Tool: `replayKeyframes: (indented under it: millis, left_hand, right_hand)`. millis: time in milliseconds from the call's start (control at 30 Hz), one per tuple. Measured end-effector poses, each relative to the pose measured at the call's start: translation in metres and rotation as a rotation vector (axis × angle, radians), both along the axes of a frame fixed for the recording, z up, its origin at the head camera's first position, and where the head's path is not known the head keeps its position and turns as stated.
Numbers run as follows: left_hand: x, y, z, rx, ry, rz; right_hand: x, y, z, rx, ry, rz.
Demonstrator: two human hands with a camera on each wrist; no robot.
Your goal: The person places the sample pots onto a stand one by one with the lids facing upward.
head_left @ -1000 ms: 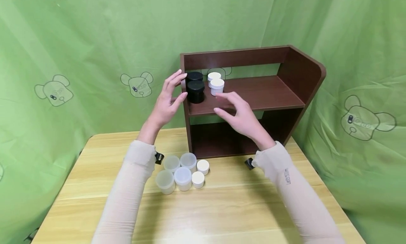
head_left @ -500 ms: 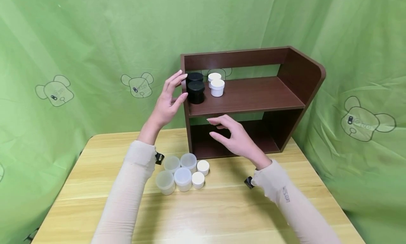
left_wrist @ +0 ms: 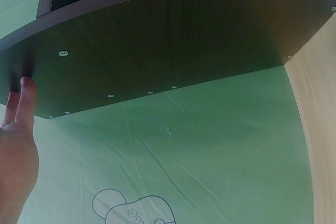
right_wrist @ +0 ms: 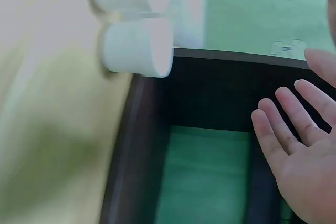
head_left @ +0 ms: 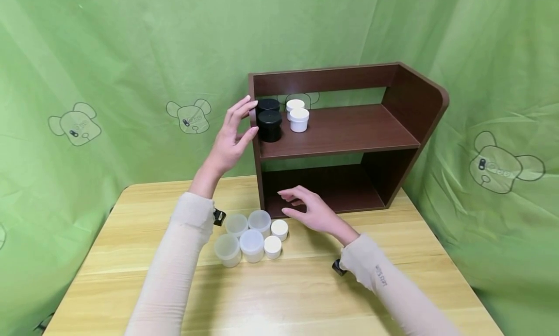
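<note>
My left hand [head_left: 229,139] touches the outer left side of a dark brown two-tier shelf [head_left: 353,132]; in the left wrist view its straight fingers [left_wrist: 26,100] reach that panel. With fingers relaxed and nothing held, my right hand [head_left: 312,212] is in front of the lower compartment, up and right of two small white lidded jars [head_left: 279,229] on the table. A white jar [right_wrist: 137,47] also shows in the right wrist view, apart from the hand. On the upper tier, two black jars [head_left: 269,127] stand at the left end, beside two white jars [head_left: 299,121].
Several translucent plastic tubs [head_left: 252,246] stand grouped left of the small white jars on the wooden table [head_left: 305,292]. Behind and around the table hangs a green curtain [head_left: 131,49] with printed bear heads. The shelf's right side panel [head_left: 419,93] rises above the upper tier.
My right hand has come away from the front white jar on the upper tier and moved down toward the small jars on the table. My left hand stays at the shelf's side.
</note>
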State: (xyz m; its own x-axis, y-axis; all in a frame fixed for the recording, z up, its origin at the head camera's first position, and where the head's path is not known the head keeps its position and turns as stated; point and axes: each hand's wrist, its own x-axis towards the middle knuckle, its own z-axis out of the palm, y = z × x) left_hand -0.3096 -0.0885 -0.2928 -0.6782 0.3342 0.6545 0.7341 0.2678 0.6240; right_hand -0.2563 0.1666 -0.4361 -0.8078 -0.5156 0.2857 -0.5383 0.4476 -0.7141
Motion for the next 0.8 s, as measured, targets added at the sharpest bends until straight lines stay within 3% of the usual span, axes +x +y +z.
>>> replayKeyframes:
  millis: [400,800]
  left_hand:
    - [0.000,-0.001,0.001,-0.023,-0.003,0.019]
    - [-0.001,-0.002,0.001,-0.017,-0.010,0.014]
  right_hand:
    - [-0.003,0.000,-0.048,0.076,-0.173,0.026]
    - [0.000,-0.006,-0.065,0.107,-0.200,0.060]
